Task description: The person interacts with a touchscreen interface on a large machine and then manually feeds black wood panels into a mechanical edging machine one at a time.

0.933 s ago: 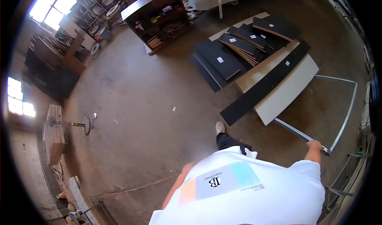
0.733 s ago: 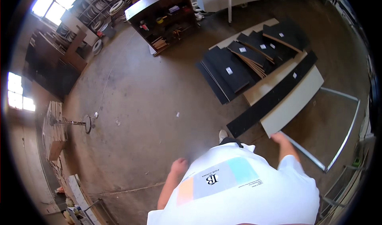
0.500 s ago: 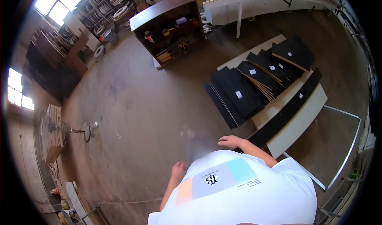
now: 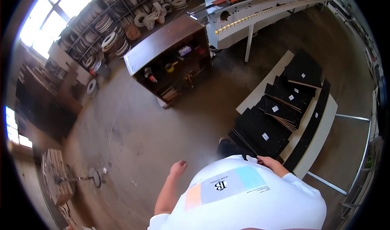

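My left hand (image 4: 178,168) hangs over the bare floor with its fingers curled, and nothing shows in it. Close against the white shirt, my right hand (image 4: 266,162) has its fingers bent; a small white fold lies beside the fingertips, and whether they pinch it I cannot make out. Just beyond the right hand is a pile of black panels (image 4: 254,126), several with small white labels. More black boards (image 4: 304,69) overlap behind it, and a long black strip (image 4: 310,124) lies along their right side. They rest on pale boards (image 4: 266,83).
A dark wooden cabinet (image 4: 162,43) with tools on its shelves stands ahead. Behind it runs a long machine (image 4: 239,26) with an orange rail. A metal frame (image 4: 357,117) stands at right. A round-based stand (image 4: 95,178) and stacked boards (image 4: 57,173) are at left.
I have moved forward, and the cabinet and black panels appear lower in view. My left arm has swung forward; my right hand has drawn in beside the shirt.
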`<state>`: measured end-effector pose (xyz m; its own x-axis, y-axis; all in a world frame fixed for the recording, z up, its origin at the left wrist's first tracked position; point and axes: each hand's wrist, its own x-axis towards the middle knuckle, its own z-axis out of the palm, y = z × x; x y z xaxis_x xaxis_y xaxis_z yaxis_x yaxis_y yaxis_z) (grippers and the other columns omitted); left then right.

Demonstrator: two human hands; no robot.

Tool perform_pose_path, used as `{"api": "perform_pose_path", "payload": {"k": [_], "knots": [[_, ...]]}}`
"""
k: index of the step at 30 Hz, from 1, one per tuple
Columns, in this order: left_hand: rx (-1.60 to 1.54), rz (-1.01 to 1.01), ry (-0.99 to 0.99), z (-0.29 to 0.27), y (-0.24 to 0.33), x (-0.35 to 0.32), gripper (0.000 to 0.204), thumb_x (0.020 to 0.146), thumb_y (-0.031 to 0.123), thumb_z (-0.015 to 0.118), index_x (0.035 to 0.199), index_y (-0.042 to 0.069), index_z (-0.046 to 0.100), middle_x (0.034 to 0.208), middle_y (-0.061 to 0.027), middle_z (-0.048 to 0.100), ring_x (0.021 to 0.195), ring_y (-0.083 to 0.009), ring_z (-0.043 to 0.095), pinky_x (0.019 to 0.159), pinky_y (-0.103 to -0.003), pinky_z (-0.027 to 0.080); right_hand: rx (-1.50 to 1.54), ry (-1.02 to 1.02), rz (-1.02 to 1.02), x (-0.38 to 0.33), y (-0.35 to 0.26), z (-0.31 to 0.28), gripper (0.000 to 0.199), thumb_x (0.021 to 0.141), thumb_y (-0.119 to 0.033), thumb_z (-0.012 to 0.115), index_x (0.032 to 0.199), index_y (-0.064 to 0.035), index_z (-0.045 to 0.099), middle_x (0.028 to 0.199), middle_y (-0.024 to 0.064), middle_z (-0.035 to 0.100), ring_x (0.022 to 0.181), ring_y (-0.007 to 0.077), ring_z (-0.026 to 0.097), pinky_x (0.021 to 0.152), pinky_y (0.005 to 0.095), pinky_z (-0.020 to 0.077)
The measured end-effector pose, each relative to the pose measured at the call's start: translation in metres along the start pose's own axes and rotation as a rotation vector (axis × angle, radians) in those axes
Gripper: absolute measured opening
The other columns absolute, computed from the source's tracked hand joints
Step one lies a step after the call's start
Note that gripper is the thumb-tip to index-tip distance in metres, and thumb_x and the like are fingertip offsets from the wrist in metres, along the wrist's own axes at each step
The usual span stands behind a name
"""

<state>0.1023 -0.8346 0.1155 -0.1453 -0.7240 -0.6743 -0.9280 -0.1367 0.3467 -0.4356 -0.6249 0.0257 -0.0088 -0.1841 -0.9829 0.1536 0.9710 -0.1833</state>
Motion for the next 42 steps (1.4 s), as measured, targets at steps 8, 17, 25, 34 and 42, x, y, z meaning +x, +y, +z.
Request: {"api": "perform_pose_path", "payload": {"k": [8,17,25,34,42], "knots": [[-0.181,0.11,0.051,-0.071,0.051,0.217,0.044,0.095,0.039,0.059,0.126,0.008,0.068,0.121,-0.0189,0.07,0.116,-0.0367,0.065,0.098,-0.044,0.051,0.298,-0.042,-0.056,0.065,-0.137,0.054,0.062,0.102,-0.054,0.053,0.14,-0.005,0.058,0.137,0.0172,0.063,0.123,0.0303,0.06,0.101,0.0437,0.0481],[-0.222,0.38,0.019,-0.248,0.263,0.35,0.033,0.097,0.022,0.066,0.123,0.003,0.067,0.11,-0.0122,0.074,0.103,-0.0192,0.067,0.09,-0.034,0.053,0.415,0.008,-0.263,0.054,-0.36,0.01,0.068,0.102,-0.056,0.05,0.143,-0.0013,0.052,0.137,0.0206,0.062,0.12,0.0305,0.06,0.1,0.0459,0.0484],[-0.218,0.816,0.357,-0.464,0.465,0.543,0.027,0.09,0.018,0.067,0.116,0.009,0.066,0.106,-0.013,0.07,0.098,-0.0306,0.069,0.085,-0.038,0.055,0.628,0.4,-0.519,0.089,-0.506,-0.063,0.056,0.104,-0.046,0.051,0.136,-0.0006,0.054,0.123,0.0198,0.069,0.095,0.0274,0.071,0.08,0.0413,0.0561],[0.008,1.049,0.956,-0.757,0.713,0.76,0.046,0.085,0.02,0.07,0.127,0.014,0.056,0.127,-0.013,0.059,0.115,-0.0383,0.06,0.092,-0.048,0.053,0.673,0.451,-0.233,0.08,-0.594,-0.043,0.041,0.099,-0.037,0.061,0.122,-0.0027,0.064,0.113,0.0155,0.072,0.098,0.0289,0.07,0.083,0.0452,0.0569],[0.123,0.749,1.06,-0.943,0.881,0.855,0.05,0.09,0.026,0.061,0.138,0.012,0.054,0.162,-0.006,0.035,0.125,-0.0357,0.06,0.097,-0.048,0.053,0.645,0.525,-0.152,0.044,-0.687,-0.062,0.041,0.099,-0.038,0.062,0.12,-0.0027,0.065,0.111,0.0152,0.072,0.098,0.0285,0.07,0.083,0.0445,0.0566]]}}
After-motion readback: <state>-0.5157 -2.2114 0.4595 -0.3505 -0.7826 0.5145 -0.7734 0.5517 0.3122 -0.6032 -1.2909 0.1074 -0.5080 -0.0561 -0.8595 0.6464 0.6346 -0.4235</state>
